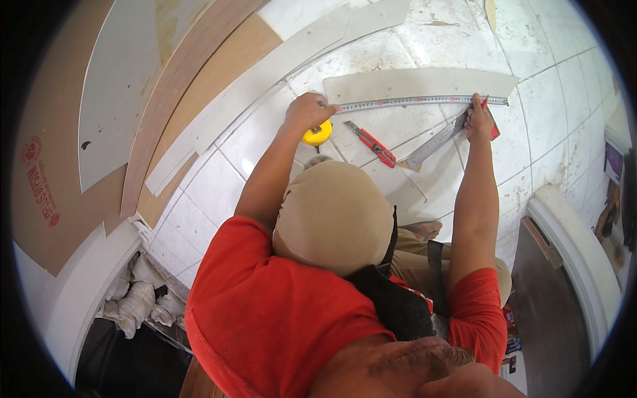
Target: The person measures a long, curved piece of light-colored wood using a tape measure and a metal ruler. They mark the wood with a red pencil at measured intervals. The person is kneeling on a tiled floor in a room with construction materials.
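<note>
A white tiled floor (551, 113) bears tan and pale sheet offcuts (219, 73) at the left. On it lies a long pale grey board strip (411, 83), a steel measuring tape blade (411, 102) stretched along its near edge. The left hand (308, 111) closes on the yellow tape case (318, 134); the right hand (479, 119) pins the blade's far end (fingers curled, red pencil (494, 129) tucked in). A steel ruler (434, 140) and red utility knife (369, 143) lie between.
</note>
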{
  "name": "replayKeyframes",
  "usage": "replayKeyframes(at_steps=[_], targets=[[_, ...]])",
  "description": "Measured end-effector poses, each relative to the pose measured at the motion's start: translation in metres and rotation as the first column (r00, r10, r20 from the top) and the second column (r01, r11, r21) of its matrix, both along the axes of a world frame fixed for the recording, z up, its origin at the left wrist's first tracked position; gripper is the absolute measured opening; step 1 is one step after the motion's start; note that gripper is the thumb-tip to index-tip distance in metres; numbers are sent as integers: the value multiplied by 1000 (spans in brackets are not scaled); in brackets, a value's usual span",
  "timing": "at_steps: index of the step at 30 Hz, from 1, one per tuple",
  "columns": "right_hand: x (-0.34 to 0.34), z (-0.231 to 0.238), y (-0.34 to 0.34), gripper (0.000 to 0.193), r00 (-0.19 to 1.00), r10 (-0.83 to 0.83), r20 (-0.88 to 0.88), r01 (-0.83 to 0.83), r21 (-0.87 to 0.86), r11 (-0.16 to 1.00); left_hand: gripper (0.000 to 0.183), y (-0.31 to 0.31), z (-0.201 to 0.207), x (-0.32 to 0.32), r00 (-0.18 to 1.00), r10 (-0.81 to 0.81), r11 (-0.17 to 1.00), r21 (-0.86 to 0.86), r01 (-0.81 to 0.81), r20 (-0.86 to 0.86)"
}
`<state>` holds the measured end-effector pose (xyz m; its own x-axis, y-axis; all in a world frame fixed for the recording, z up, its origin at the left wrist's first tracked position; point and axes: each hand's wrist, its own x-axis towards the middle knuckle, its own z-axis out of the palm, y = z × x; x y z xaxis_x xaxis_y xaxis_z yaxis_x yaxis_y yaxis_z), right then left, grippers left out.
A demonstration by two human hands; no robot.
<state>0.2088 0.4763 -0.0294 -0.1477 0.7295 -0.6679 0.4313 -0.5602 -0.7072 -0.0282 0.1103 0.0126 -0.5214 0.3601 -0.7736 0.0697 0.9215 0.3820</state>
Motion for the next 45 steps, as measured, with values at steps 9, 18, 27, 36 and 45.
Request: replayKeyframes(at_steps=[9,18,27,36,45], targets=[[-4,6,-4,47,999,-34,14,34,19,999,56,-2,-15,-9,998,-42,999,-13,42,44],[-14,17,-11,64,985,-16,173,-3,106,994,52,3,-12,-10,996,-57,997,-54,60,63],[-9,9,-24,67,984,-112,138,84,193,978,53,6,-5,-10,995,-48,998,-33,51,83],[4,-7,-31,47,991,-133,-20,131,359,924,51,7,-3,-8,996,-70,997,-11,70,59],[8,0,-24,36,989,-143,-34,147,227,963,51,6,-5,-6,997,-69,998,9,69,27]])
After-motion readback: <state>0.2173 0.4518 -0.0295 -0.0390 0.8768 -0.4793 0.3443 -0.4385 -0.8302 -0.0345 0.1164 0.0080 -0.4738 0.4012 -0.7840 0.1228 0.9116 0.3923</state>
